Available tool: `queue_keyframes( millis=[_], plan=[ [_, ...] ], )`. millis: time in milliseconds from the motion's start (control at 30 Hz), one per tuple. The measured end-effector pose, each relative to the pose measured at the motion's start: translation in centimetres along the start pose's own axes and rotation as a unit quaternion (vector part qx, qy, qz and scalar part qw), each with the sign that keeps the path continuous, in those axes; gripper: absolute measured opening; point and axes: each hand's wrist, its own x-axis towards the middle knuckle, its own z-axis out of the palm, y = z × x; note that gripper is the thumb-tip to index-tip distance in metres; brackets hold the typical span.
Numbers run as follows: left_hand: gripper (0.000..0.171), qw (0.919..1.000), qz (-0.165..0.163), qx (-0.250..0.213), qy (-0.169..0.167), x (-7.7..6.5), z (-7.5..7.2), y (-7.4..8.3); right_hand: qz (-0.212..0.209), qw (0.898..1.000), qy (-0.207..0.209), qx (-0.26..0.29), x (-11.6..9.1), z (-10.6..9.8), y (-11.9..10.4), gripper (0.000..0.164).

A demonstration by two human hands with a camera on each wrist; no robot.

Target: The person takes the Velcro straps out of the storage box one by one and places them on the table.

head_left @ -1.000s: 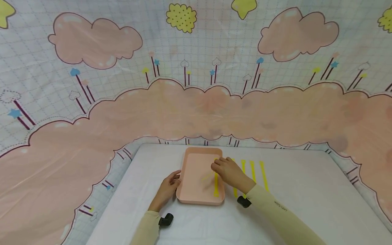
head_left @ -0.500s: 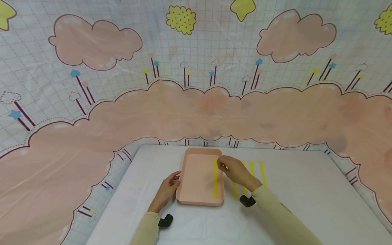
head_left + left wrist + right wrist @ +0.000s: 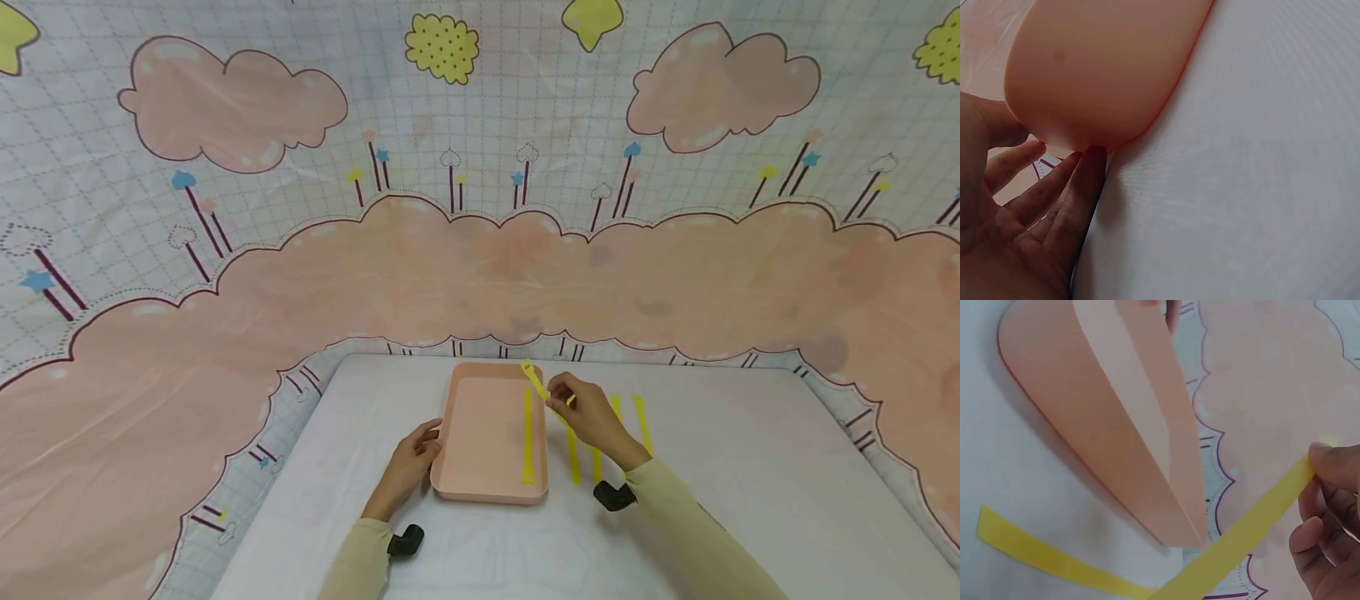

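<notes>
My right hand (image 3: 588,412) pinches a flat yellow strip (image 3: 1254,528) between thumb and fingertips, over the right rim of a shallow pink tray (image 3: 480,433). The strip's far end slants up past the tray's back right corner in the head view. Inside the tray, along its right side, lies another yellow strip (image 3: 528,437) with flared ends. My left hand (image 3: 408,467) is at the tray's left side. In the left wrist view its extended fingers (image 3: 1088,181) touch the tray's outer wall, without curling round it.
Several more yellow strips (image 3: 573,458) lie side by side on the white table (image 3: 750,483), right of the tray and partly behind the right hand. A patterned pink and white cloth (image 3: 525,275) hangs behind the table. Each wrist carries a black camera (image 3: 615,497).
The right hand has moved rightward from over the tray to its right rim. The strip it holds now shows, slanting toward the back. The left hand and tray have stayed in place.
</notes>
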Motion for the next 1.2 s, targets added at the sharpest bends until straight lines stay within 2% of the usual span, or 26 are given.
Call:
queue_keyframes(
  millis=[400, 733, 933, 1200],
  plan=[
    [0.044, 0.9998, -0.001, -0.02, 0.001, 0.0, 0.1, -0.1, 0.068, 0.995, 0.029, 0.072, -0.9, -0.3, 0.9, 0.014],
    [0.043, 0.9999, -0.007, -0.015, 0.002, 0.1, 0.0, 0.2, 0.129, 0.981, 0.026, 0.14, -1.6, -1.3, 2.0, 0.019],
    [0.043, 0.9999, -0.01, -0.013, 0.004, 0.0, 0.0, 0.6, 0.161, 0.975, 0.022, 0.154, -2.0, -2.7, 1.3, 0.022],
    [0.043, 0.9999, -0.012, -0.008, 0.005, 0.0, 0.1, 0.6, 0.195, 0.968, 0.033, 0.152, -3.0, -3.5, 3.6, 0.026]
  ],
)
